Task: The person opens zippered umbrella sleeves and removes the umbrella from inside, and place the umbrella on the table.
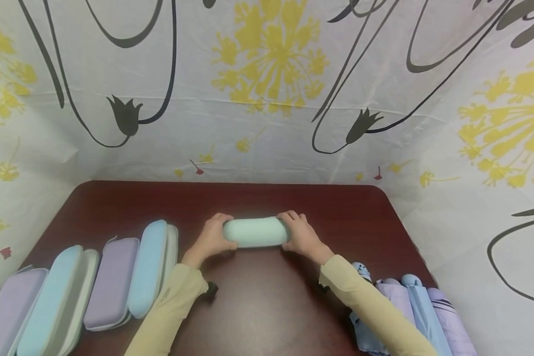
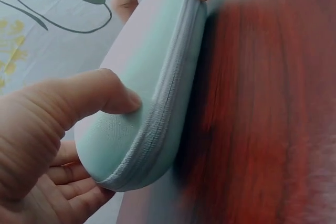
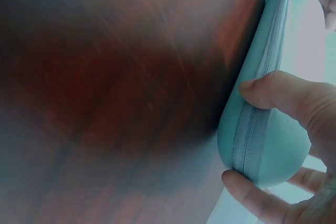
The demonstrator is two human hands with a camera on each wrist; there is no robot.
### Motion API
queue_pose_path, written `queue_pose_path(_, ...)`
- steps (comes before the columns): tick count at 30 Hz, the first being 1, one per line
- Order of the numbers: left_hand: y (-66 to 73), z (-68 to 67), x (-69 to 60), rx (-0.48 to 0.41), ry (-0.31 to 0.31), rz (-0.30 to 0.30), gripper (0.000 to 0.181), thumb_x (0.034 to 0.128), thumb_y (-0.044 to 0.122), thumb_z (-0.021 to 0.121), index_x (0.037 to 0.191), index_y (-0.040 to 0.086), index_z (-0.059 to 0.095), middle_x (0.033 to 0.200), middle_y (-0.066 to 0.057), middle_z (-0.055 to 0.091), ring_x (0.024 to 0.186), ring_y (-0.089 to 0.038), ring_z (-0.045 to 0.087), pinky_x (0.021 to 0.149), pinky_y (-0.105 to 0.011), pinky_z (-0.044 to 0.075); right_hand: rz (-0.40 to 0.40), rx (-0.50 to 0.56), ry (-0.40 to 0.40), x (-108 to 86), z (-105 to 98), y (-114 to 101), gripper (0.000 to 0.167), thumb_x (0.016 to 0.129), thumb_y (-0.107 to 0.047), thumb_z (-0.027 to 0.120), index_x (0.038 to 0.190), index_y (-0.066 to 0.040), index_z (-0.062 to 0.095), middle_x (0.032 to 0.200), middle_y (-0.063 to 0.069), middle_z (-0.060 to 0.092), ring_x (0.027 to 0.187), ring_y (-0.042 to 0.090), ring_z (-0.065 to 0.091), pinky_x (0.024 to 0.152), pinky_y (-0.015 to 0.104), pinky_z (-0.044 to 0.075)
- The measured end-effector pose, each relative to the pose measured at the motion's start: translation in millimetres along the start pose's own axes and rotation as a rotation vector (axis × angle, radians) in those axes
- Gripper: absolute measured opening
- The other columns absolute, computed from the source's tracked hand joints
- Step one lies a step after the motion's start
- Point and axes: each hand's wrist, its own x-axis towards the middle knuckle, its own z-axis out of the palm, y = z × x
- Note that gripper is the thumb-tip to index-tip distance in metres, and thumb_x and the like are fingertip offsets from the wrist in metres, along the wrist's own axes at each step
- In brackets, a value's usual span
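A mint-green zippered case [image 1: 256,232], long with rounded ends, lies crosswise near the middle of the dark red table. My left hand [image 1: 212,235] grips its left end, thumb on the near side and fingers behind. At the other end my right hand [image 1: 303,234] holds it the same way. In the left wrist view the left thumb [image 2: 113,94] presses the smooth shell beside the zipper [image 2: 167,85]. The right wrist view shows the right thumb [image 3: 278,88] lying across the zipper, with a fingertip under the rounded end.
Several blue, purple and pale green cases [image 1: 111,284] stand in a row along the table's left side. Several folded umbrellas [image 1: 424,306] in blue and lilac lie at the right, partly behind the right sleeve [image 1: 374,306]. A flower-patterned cloth [image 1: 249,163] hangs behind the table.
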Motion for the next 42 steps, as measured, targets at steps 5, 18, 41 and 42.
queue_pose_path(5,3.8,-2.1,-16.1,0.003,-0.022,-0.014,0.068,0.0556,0.012,0.08,0.117,-0.006,0.057,0.115,-0.017,0.056,0.102,-0.032,0.054,0.085,-0.044,0.048,-0.014,0.011,0.016,-17.1,1.9,-10.9,0.076,0.058,-0.01,0.086,0.125,-0.011,0.051,0.121,0.01,0.052,0.099,0.034,0.046,0.075,0.045,0.05)
queue_pose_path(18,9.2,-8.2,-56.8,0.022,-0.048,-0.005,0.067,0.0535,0.009,0.08,0.115,-0.006,0.058,0.113,-0.016,0.058,0.099,-0.032,0.056,0.083,-0.044,0.048,-0.042,0.006,0.035,-53.3,4.0,-39.6,0.075,0.053,-0.011,0.087,0.121,-0.011,0.053,0.115,0.01,0.053,0.092,0.033,0.048,0.073,0.041,0.049)
queue_pose_path(41,1.1,-15.7,-82.4,0.032,-0.052,0.149,0.066,0.0587,0.007,0.083,0.117,-0.006,0.056,0.112,-0.014,0.058,0.101,-0.03,0.058,0.085,-0.045,0.048,0.064,0.703,-0.372,-50.0,-13.6,7.4,0.036,0.097,-0.012,0.047,0.127,0.008,0.05,0.131,0.025,0.049,0.114,0.032,0.053,0.082,0.036,0.051)
queue_pose_path(42,0.2,-14.9,-82.6,0.028,-0.054,0.152,0.066,0.0587,0.007,0.083,0.117,-0.006,0.055,0.112,-0.013,0.058,0.101,-0.03,0.058,0.085,-0.045,0.048,0.089,0.726,-0.389,-47.0,-12.2,9.6,0.035,0.098,-0.012,0.045,0.127,0.008,0.052,0.13,0.025,0.05,0.111,0.031,0.055,0.08,0.035,0.052)
